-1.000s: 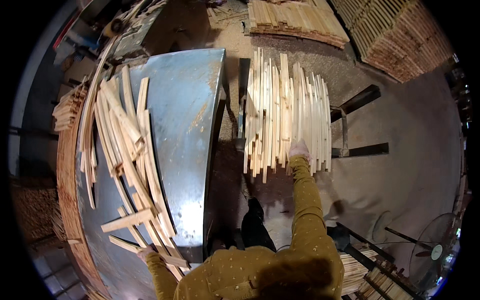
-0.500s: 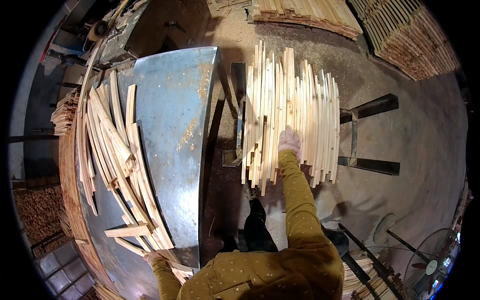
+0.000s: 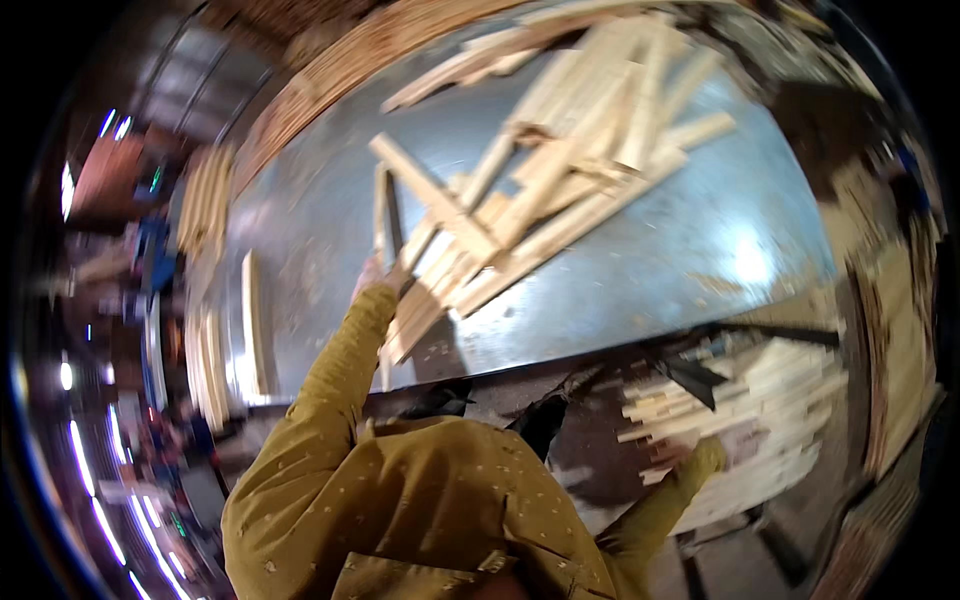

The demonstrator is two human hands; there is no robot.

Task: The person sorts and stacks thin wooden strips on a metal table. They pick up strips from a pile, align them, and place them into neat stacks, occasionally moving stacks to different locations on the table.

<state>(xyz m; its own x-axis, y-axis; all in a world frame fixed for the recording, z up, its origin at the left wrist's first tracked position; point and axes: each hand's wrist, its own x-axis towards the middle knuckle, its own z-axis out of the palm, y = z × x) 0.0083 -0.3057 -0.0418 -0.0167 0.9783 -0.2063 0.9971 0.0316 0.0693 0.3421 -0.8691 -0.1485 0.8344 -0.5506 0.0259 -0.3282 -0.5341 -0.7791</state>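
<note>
My left hand (image 3: pixel 374 278) is closed around a thin wooden strip (image 3: pixel 380 215) at the near edge of a loose heap on the metal-topped table. Next to that hand, other pale strips (image 3: pixel 560 185) lie crossed over each other at various angles. One short strip (image 3: pixel 435 195) slants across the heap's near left end. Off to the right, my right hand (image 3: pixel 742 443) rests on a stack of wooden strips (image 3: pixel 790 400) that stands lower than the table. Motion blur smears the fingers of my right hand.
The metal tabletop (image 3: pixel 310 240) spans the middle of the view. A single strip (image 3: pixel 251 320) lies at its left end, beside a bundle of strips (image 3: pixel 205 205). Long boards (image 3: pixel 330 85) line the far edge. Dark metal legs (image 3: pixel 780 545) show under the right-hand stack.
My view has swung left, toward the table. My left hand, partly hidden before, now shows with a strip in it. My right hand stays on the stack.
</note>
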